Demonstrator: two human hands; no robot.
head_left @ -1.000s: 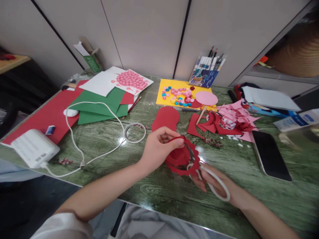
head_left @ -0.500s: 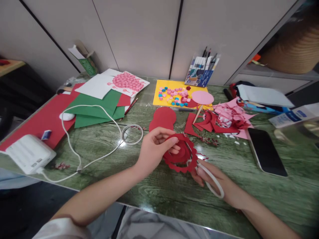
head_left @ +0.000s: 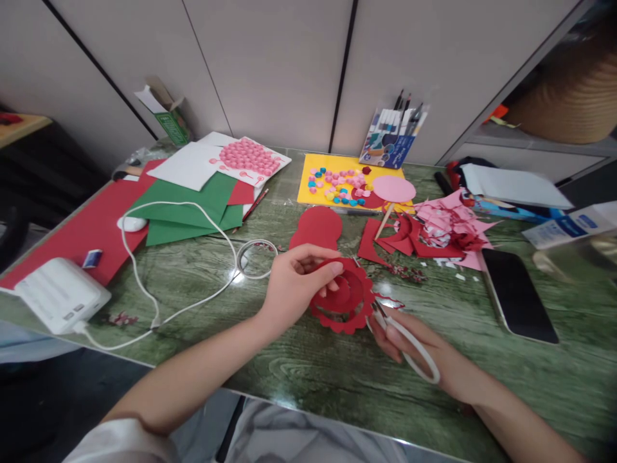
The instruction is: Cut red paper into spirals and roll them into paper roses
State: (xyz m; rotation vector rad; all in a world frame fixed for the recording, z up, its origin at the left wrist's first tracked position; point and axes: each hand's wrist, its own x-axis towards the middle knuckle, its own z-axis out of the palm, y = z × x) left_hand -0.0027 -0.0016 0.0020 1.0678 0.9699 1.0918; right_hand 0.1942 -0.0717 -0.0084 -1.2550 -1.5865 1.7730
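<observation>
My left hand (head_left: 299,283) pinches a red paper spiral with a scalloped outer edge (head_left: 348,325), thumb on top, above the table. Gaps between the coils show the green surface beneath. My right hand (head_left: 405,337) is closed around white-handled scissors (head_left: 420,355), low and to the right of the spiral. Their blades point up and left toward its scalloped rim and are partly hidden by the paper. A thin wavy red strip (head_left: 390,301) shows just right of the spiral. Behind my left hand lie overlapping red paper circles (head_left: 318,226).
Red scraps (head_left: 371,241) and crumpled pink paper (head_left: 448,222) lie to the right, near a phone (head_left: 520,296). Small coloured paper pieces rest on a yellow sheet (head_left: 304,183). A white charger (head_left: 62,296) with a looping cable (head_left: 193,308) and green sheets (head_left: 187,199) occupy the left.
The spiral has shifted slightly left and turned flatter to view. My right hand and the scissors have drawn a little to the right, away from the coils.
</observation>
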